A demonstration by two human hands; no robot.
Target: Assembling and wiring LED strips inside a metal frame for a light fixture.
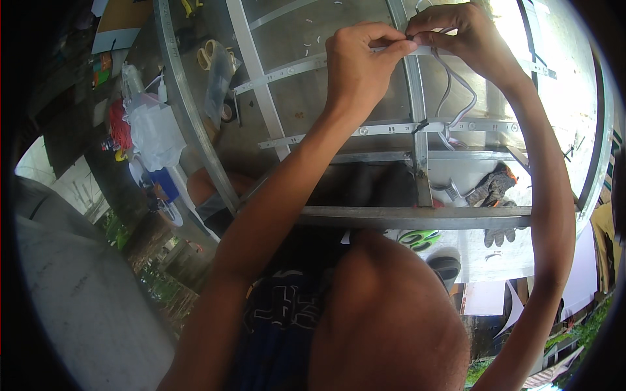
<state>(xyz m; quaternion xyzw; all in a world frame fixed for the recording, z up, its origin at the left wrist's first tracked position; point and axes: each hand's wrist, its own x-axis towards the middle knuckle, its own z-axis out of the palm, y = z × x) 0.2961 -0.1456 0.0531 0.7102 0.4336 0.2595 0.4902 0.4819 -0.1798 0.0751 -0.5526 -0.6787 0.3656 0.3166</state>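
My left hand [360,62] and my right hand [466,40] meet at the top of a metal frame [418,98]. Both pinch with thumb and fingers over an upright bar, where a white strip with small round lights [280,74] crosses it. A small dark bit shows between the fingertips, too hidden to name. From beside my right hand a grey-white wire [465,91] loops down. Lower, a second light strip [375,131] crosses the same bar, with a black tie [422,126] around the crossing.
Below the frame lie dark work gloves [494,189] and green-handled scissors [419,239]. At left are a white plastic bag [153,130], red string [119,124] and a roll of tape [226,113]. The frame's lower rail [365,216] runs across in front of my knee.
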